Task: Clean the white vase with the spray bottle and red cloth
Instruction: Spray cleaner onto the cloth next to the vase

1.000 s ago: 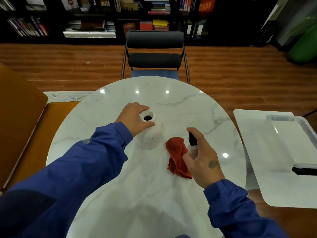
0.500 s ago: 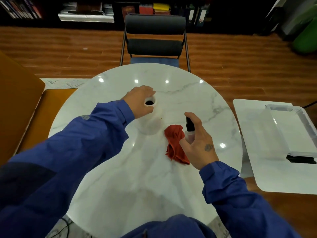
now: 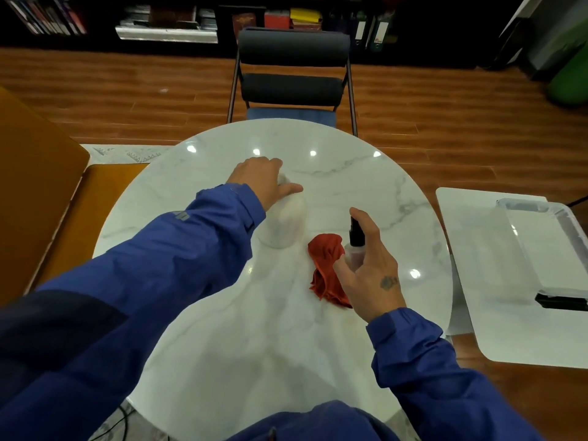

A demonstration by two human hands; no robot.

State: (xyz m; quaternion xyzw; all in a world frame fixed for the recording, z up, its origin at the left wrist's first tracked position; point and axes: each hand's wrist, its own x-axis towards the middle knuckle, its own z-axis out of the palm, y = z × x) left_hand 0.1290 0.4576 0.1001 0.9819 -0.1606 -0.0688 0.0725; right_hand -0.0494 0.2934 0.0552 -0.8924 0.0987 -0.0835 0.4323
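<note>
The left hand (image 3: 261, 179) reaches forward from a blue sleeve (image 3: 197, 237) and lies over the top of the white vase (image 3: 283, 224). Its grip is curled round the neck, with the thumb pointing to the right. The vase is on the marble table (image 3: 254, 329), near the middle; it looks pale and blurred, and its mouth is covered. Just right of it lies the crumpled red cloth (image 3: 324, 259). The right hand (image 3: 372, 275) holds the spray bottle (image 3: 354, 246) upright beside the cloth, the grip closed round the clear body and the forefinger on the black head.

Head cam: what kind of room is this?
Probably a study or office lounge: bookshelves with binders along the back wall, wood floor, round marble table with a chair behind it.
</note>
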